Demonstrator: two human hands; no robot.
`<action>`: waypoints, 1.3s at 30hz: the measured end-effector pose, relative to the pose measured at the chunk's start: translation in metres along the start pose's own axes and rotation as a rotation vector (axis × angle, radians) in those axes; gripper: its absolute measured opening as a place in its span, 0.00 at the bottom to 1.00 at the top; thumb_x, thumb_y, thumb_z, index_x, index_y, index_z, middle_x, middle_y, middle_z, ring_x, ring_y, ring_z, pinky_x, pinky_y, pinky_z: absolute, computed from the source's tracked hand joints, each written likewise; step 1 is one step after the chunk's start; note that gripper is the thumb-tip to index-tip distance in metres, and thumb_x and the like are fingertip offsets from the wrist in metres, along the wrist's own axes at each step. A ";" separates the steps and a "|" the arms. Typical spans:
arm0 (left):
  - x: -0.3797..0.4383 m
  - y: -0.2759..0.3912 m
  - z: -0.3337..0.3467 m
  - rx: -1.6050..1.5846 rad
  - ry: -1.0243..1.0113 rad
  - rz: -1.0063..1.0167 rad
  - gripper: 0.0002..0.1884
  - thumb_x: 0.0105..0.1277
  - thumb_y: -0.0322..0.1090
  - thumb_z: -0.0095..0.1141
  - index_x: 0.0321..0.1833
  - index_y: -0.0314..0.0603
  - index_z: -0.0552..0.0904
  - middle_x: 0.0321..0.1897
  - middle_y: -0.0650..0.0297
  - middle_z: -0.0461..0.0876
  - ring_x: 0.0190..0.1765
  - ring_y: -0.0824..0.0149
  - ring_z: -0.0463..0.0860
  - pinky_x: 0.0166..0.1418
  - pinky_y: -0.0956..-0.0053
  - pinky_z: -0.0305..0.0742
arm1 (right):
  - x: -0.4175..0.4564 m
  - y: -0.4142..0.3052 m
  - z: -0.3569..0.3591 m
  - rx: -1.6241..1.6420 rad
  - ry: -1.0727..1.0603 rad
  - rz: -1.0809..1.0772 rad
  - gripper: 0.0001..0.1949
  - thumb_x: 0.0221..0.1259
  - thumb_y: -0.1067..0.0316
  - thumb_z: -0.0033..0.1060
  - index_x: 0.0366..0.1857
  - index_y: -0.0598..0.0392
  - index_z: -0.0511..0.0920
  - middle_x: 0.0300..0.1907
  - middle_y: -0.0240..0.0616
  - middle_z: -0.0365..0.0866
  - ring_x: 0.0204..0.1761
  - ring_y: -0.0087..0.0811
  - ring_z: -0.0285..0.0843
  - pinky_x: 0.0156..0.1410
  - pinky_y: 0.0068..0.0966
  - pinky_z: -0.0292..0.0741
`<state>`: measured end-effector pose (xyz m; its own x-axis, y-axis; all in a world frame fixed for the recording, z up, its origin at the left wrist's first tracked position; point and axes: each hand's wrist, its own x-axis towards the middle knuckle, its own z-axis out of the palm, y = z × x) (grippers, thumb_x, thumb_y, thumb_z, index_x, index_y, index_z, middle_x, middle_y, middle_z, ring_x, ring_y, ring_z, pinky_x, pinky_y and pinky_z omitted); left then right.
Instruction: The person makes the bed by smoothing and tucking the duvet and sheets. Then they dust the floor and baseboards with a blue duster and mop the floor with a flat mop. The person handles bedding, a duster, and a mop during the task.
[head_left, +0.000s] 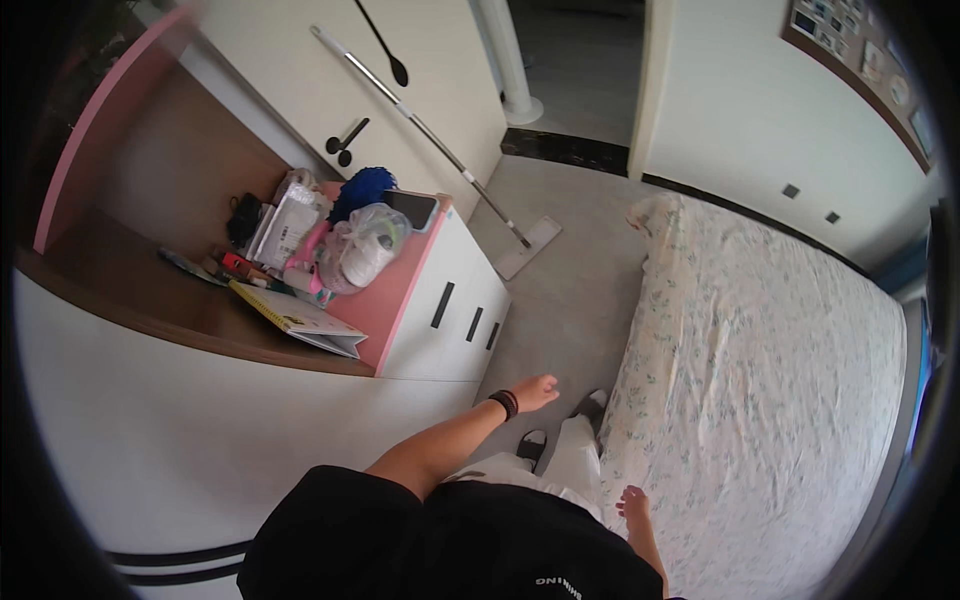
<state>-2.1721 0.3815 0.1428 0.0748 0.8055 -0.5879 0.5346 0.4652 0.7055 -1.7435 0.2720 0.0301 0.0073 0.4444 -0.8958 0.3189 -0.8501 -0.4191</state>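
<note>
My left hand (536, 394), with dark bracelets (505, 403) at the wrist, hangs in the air over the grey floor. Its fingers are loosely bent and nothing is in them. Nearest to it is the white drawer cabinet (459, 319) with black handles. Lower in the view, my right hand (634, 504) is beside the edge of a bed (757, 390) under a leaf-patterned cover. That hand is bare of objects too, its fingers somewhat spread. Below the hands, my feet stand in dark slippers (532, 447).
A flat mop (439, 142) leans on the white door (277, 60), its head on the floor. On the pink cabinet top (367, 315) lie a phone (417, 208), a clear plastic bag (364, 247), a blue item (365, 191) and a spiral desk calendar (300, 319). A doorway (577, 67) opens ahead.
</note>
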 end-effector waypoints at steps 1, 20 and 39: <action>0.007 0.006 -0.005 -0.010 0.003 0.032 0.27 0.64 0.46 0.53 0.59 0.33 0.70 0.52 0.47 0.77 0.53 0.55 0.79 0.56 0.65 0.72 | 0.011 -0.009 -0.003 -0.034 -0.048 0.034 0.14 0.60 0.64 0.51 0.50 0.50 0.73 0.31 0.36 0.77 0.24 0.30 0.78 0.23 0.27 0.71; 0.218 0.080 -0.490 -0.603 1.327 -0.096 0.37 0.50 0.42 0.65 0.55 0.20 0.64 0.45 0.43 0.76 0.46 0.58 0.78 0.48 0.65 0.75 | 0.157 -0.478 -0.032 -0.255 0.098 -0.285 0.15 0.62 0.63 0.51 0.52 0.51 0.74 0.34 0.32 0.78 0.28 0.25 0.78 0.29 0.23 0.71; 0.227 -0.054 -0.696 -1.176 1.077 0.281 0.09 0.58 0.36 0.60 0.26 0.45 0.73 0.25 0.66 0.73 0.31 0.69 0.73 0.43 0.71 0.70 | 0.183 -0.597 0.056 -0.567 0.056 -0.349 0.12 0.61 0.65 0.56 0.45 0.56 0.78 0.29 0.37 0.81 0.26 0.27 0.81 0.32 0.23 0.76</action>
<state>-2.7693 0.7951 0.2465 -0.8109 0.5437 -0.2165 -0.3376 -0.1325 0.9319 -1.9859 0.8452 0.1078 -0.1421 0.6937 -0.7061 0.7602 -0.3804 -0.5267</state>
